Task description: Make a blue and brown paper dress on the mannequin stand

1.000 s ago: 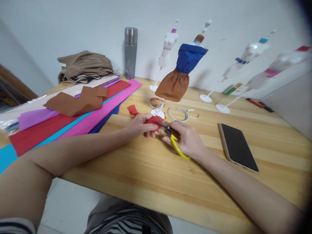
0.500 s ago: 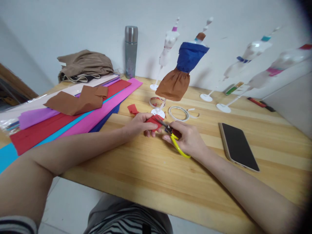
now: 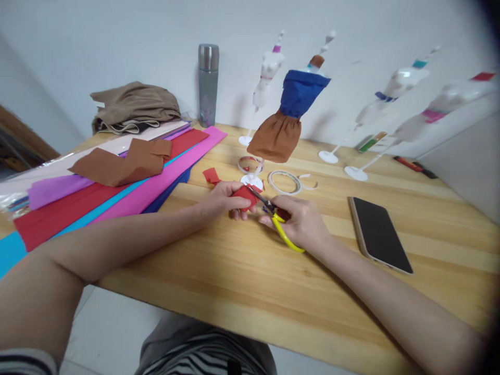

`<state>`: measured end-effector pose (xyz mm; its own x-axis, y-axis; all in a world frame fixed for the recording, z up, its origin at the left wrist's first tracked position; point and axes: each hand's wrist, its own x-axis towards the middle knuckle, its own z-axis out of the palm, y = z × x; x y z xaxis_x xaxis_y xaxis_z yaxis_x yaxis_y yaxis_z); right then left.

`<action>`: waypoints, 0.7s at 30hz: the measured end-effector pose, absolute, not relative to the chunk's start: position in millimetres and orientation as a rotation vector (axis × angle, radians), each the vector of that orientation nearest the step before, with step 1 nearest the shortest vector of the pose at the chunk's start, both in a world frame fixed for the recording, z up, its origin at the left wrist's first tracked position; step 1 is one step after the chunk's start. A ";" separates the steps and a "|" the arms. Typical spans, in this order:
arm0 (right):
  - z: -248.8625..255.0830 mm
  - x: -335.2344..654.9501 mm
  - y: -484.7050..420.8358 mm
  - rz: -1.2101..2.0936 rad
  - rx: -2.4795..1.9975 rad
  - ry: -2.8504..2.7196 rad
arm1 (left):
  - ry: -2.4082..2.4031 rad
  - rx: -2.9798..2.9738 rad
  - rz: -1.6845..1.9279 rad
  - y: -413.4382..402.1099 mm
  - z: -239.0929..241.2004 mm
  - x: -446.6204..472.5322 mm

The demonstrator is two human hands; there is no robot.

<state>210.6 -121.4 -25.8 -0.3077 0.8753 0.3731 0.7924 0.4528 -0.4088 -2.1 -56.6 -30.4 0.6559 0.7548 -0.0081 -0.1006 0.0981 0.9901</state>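
Between the thumb and fingers of my left hand (image 3: 224,202) is a small piece of red crepe paper (image 3: 244,196). My right hand (image 3: 302,217) grips a pair of scissors (image 3: 282,229) with yellow handles, their dark blades reaching the paper's upper right edge. How far the blades part is hard to make out. Just behind my hands stands a small white mannequin wearing a blue top (image 3: 301,94) and a gathered brown skirt (image 3: 276,136), its round white base (image 3: 252,182) close to the red paper. A red scrap (image 3: 211,176) lies left of that base.
Rolls of tape (image 3: 285,182) lie behind my right hand. A phone (image 3: 380,234) rests at the right. Coloured crepe paper sheets (image 3: 128,195) and a brown cloth (image 3: 135,101) cover the left side. A flask (image 3: 208,86) and more white mannequins (image 3: 406,83) stand along the wall.
The view has shifted slightly. The scissors and both hands keep nearly the same place, and the red paper's upper edge has changed shape a little at the blades.
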 end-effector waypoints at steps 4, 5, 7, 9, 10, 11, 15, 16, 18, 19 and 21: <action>-26.7 212.0 -121.9 0.193 -1.403 -2.165 | 0.613 1.317 0.703 -56.4 -32.5 -2.7; -26.7 212.2 -122.0 0.190 -1.406 -2.173 | 0.609 1.313 0.706 -56.2 -33.1 -2.8; -26.8 212.3 -122.1 0.184 -1.411 -2.196 | 0.606 1.310 0.708 -55.7 -33.6 -2.9; -27.1 212.0 -121.9 0.184 -1.424 -2.214 | 0.597 1.309 0.704 -55.5 -33.1 -2.9; -27.3 211.7 -121.8 0.186 -1.431 -2.220 | 0.595 1.310 0.699 -55.5 -32.5 -2.9; -27.4 211.4 -121.7 0.188 -1.436 -2.223 | 0.594 1.312 0.696 -55.7 -31.9 -2.8; -27.2 210.2 -121.8 0.191 -1.439 -2.225 | 0.607 1.324 0.689 -56.3 -30.8 -2.4; -27.0 210.1 -121.9 0.190 -1.438 -2.224 | 0.607 1.326 0.688 -56.3 -31.1 -2.2; -27.0 209.9 -122.0 0.192 -1.435 -2.223 | 0.606 1.328 0.687 -56.0 -32.0 -1.6; -27.2 209.8 -121.9 0.193 -1.433 -2.224 | 0.604 1.330 0.686 -55.8 -32.5 -1.4; -27.8 209.6 -121.7 0.195 -1.435 -2.224 | 0.597 1.335 0.687 -55.3 -33.3 -1.1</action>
